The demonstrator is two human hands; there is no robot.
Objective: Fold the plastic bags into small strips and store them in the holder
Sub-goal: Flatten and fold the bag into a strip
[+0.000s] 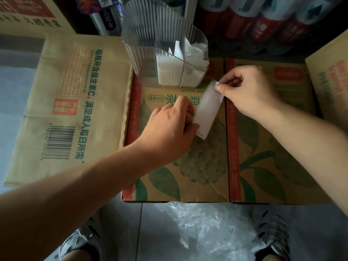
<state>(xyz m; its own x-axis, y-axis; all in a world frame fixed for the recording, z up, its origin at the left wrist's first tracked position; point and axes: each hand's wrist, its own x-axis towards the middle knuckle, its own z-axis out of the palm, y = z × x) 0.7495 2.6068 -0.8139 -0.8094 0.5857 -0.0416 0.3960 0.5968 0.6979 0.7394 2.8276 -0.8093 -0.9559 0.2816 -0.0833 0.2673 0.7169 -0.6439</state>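
Note:
A folded white plastic strip (pixel 207 108) lies slanted on the green-printed cardboard box (pixel 188 178). My left hand (pixel 169 129) holds its lower end, fingers curled at the strip's left edge. My right hand (pixel 248 91) pinches the upper end between thumb and forefinger. Just behind the strip stands the clear ribbed holder (pixel 150 44), with several folded white bags in its front compartments.
Loose crumpled clear plastic bags (pixel 211 228) lie on the tiled floor between my shoes. A flattened cardboard box (pixel 71 102) lies to the left, another box (pixel 273 147) to the right. Bottle packs (pixel 263 21) stand behind.

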